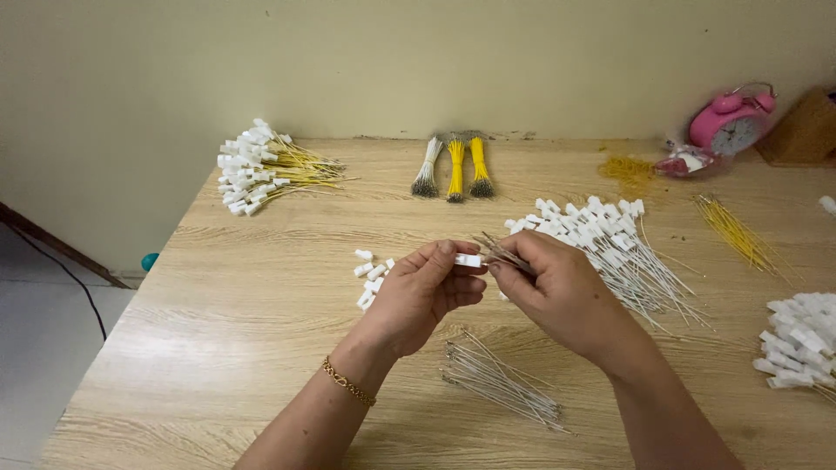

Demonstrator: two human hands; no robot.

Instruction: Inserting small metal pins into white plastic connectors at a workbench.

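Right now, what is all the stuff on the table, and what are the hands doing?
table: one, light wood, fills the view
small connector: one, white, pinched in the left fingers
thin wires: a few, grey, pinched in the right fingers, touching the connector
loose connectors: a small heap, white, just left of the hands
bare wire bundle: one, grey, near edge below the hands
white-wire pile with connectors: one, white, right of the hands
yellow-wire pile with connectors: one, yellow and white, far left
tied wire bundles: three, one white and two yellow, far middle
loose yellow wires: one bunch, far right
connector heap: one, white, right edge
alarm clock: one, pink, far right corner
bracelet: one, gold, left wrist
left hand: holds the connector
right hand: holds the wires
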